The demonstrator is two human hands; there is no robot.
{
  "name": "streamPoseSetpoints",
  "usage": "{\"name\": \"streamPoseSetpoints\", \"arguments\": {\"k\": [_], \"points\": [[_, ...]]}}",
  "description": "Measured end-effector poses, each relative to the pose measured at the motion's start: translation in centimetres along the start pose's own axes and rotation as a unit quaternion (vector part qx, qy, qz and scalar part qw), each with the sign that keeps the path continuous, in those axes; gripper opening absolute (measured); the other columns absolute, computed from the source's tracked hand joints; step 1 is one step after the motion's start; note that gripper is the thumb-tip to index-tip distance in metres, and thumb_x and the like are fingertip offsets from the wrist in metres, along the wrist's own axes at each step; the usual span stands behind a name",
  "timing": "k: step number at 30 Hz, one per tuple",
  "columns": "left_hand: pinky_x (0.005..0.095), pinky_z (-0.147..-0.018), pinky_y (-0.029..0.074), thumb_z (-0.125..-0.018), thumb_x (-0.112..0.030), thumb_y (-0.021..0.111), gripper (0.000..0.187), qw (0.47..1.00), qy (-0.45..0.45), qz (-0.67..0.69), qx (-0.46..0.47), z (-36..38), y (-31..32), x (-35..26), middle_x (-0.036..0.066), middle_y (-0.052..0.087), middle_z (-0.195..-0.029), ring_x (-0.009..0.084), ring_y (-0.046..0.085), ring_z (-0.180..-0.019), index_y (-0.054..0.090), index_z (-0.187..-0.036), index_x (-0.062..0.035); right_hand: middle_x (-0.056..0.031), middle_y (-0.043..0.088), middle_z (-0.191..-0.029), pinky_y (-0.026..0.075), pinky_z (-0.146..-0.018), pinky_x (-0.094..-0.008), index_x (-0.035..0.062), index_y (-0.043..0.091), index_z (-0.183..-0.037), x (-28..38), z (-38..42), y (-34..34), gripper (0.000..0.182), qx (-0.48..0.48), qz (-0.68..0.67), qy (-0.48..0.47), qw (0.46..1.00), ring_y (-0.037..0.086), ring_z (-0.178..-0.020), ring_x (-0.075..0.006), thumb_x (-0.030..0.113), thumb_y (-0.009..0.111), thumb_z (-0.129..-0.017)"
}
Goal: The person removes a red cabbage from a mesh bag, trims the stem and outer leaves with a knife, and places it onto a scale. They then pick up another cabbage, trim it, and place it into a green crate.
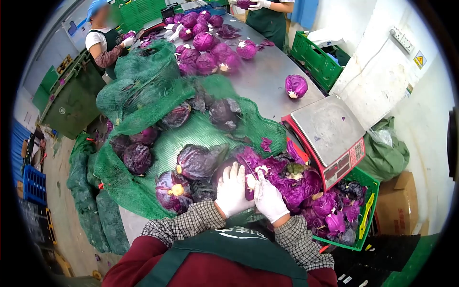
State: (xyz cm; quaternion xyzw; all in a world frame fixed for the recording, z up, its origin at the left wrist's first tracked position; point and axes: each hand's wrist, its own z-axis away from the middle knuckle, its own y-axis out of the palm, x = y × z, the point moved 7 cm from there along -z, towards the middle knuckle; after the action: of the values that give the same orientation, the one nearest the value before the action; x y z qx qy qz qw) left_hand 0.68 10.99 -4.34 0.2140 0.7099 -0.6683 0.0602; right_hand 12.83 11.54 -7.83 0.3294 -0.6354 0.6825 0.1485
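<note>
My left hand (233, 191), in a white glove, lies over a red cabbage (223, 168) at the table's near edge and holds it, fingers along its side. The cabbage's pale stem end (250, 182) faces my right hand (268, 195). That hand, also gloved in white, is closed with its fingertips at the stem; whatever is in it is hidden. To the left, two untrimmed red cabbages (196, 161) (173, 191) rest on an open green mesh sack (177, 143). Loose purple leaves (296, 186) are heaped right of my hands.
A red scale (327, 129) stands right, above a green crate (361, 225) of leaves. Several trimmed cabbages (205, 43) are piled farther up the metal table (267, 76); one cabbage (296, 86) lies apart. Two co-workers (107, 40) (267, 21) stand beyond. Filled mesh sacks (86, 205) line the floor.
</note>
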Motion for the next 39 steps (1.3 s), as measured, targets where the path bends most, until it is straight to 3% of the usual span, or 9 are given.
{"name": "streamPoseSetpoints", "arguments": {"k": [9, 16, 18, 19, 22, 24, 26, 30, 39], "points": [[0.0502, -0.113, 0.029, -0.057, -0.043, 0.086, 0.108, 0.985, 0.075, 0.110, -0.111, 3.3, 0.2, 2.1, 0.028, 0.035, -0.142, 0.0439, 0.034, -0.132, 0.034, -0.137, 0.0066, -0.0278, 0.064, -0.109, 0.051, -0.093, -0.0413, -0.0133, 0.057, -0.112, -5.5, -3.4, 0.5, 0.030, -0.001, 0.190, -0.145, 0.971, 0.064, -0.102, -0.0373, 0.005, 0.046, -0.091], [0.0438, -0.113, 0.031, -0.058, -0.019, 0.090, 0.114, 0.826, 0.111, 0.535, -0.135, 6.6, -5.6, 3.9, 0.019, 0.035, -0.145, 0.0296, 0.038, -0.136, 0.022, -0.148, -0.0021, -0.0151, 0.055, -0.073, 0.055, -0.069, -0.0368, 0.0018, 0.055, -0.075, -5.1, 5.3, -8.5, 0.010, -0.191, 0.118, -0.154, 0.962, 0.063, -0.076, -0.0314, -0.008, 0.050, -0.074], [0.0426, -0.113, 0.032, -0.061, -0.016, 0.088, 0.112, 0.756, 0.109, 0.643, -0.057, 5.2, -7.6, 3.3, 0.016, 0.037, -0.146, 0.0281, 0.040, -0.135, 0.020, -0.149, -0.0021, -0.0186, 0.062, -0.078, 0.053, -0.061, -0.0345, -0.0040, 0.062, -0.100, -6.5, 10.1, -13.4, 0.020, -0.212, 0.238, -0.200, 0.926, 0.064, -0.071, -0.0286, -0.001, 0.053, -0.083], [0.0427, -0.113, 0.033, -0.063, -0.016, 0.088, 0.108, 0.720, 0.053, 0.691, -0.037, 5.2, -6.5, 4.2, 0.014, 0.038, -0.146, 0.0264, 0.040, -0.135, 0.023, -0.149, -0.0027, -0.0209, 0.066, -0.080, 0.053, -0.061, -0.0336, -0.0085, 0.055, -0.124, -7.4, 11.2, -16.9, 0.038, -0.119, -0.085, 0.148, 0.978, 0.066, -0.066, -0.0253, 0.011, 0.058, -0.092], [0.0409, -0.112, 0.034, -0.066, -0.016, 0.087, 0.102, 0.648, -0.016, 0.761, -0.006, 3.6, -4.0, 4.0, 0.012, 0.042, -0.142, 0.0233, 0.042, -0.132, 0.026, -0.148, -0.0041, -0.0161, 0.070, -0.084, 0.053, -0.064, -0.0301, -0.0068, 0.048, -0.135, -6.9, 12.7, -19.7, 0.050, -0.232, -0.062, 0.170, 0.956, 0.065, -0.070, -0.0164, 0.019, 0.062, -0.094], [0.0404, -0.111, 0.035, -0.066, -0.016, 0.087, 0.101, 0.703, -0.005, 0.711, -0.017, 3.0, -3.0, 3.1, 0.011, 0.043, -0.141, 0.0228, 0.043, -0.131, 0.027, -0.147, -0.0036, -0.0040, 0.068, -0.098, 0.051, -0.064, -0.0245, -0.0017, 0.050, -0.137, -2.4, 10.7, -17.4, 0.049, -0.187, -0.180, 0.115, 0.959, 0.058, -0.073, -0.0080, 0.013, 0.064, -0.092], [0.0403, -0.111, 0.035, -0.066, -0.015, 0.088, 0.102, 0.739, 0.008, 0.674, -0.021, 3.2, -2.4, 2.1, 0.012, 0.043, -0.141, 0.0232, 0.043, -0.130, 0.027, -0.147, -0.0033, -0.0191, 0.058, -0.131, 0.051, -0.094, -0.0322, -0.0029, 0.048, -0.138, 0.7, 8.7, -12.8, 0.057, -0.096, -0.322, 0.080, 0.938, 0.056, -0.121, -0.0216, 0.015, 0.070, -0.089], [0.0409, -0.112, 0.034, -0.063, -0.012, 0.088, 0.108, 0.784, 0.046, 0.619, -0.018, 3.4, -2.5, 0.2, 0.015, 0.041, -0.141, 0.0250, 0.041, -0.131, 0.021, -0.147, -0.0029, -0.0232, 0.060, -0.122, 0.047, -0.097, -0.0388, -0.0073, 0.054, -0.127, 2.7, 6.4, -6.7, 0.051, -0.144, -0.213, -0.080, 0.963, 0.059, -0.113, -0.0326, 0.021, 0.071, -0.087], [0.0383, -0.110, 0.035, -0.062, -0.013, 0.089, 0.109, 0.914, 0.030, 0.403, -0.037, 3.9, 3.3, 3.6, 0.015, 0.041, -0.137, 0.0243, 0.043, -0.128, 0.022, -0.147, -0.0017, -0.0060, 0.059, -0.097, 0.049, -0.078, -0.0289, 0.0009, 0.057, -0.121, -3.8, 6.5, 0.0, 0.042, -0.132, -0.281, 0.060, 0.949, 0.057, -0.086, -0.0147, 0.012, 0.074, -0.084]]}}
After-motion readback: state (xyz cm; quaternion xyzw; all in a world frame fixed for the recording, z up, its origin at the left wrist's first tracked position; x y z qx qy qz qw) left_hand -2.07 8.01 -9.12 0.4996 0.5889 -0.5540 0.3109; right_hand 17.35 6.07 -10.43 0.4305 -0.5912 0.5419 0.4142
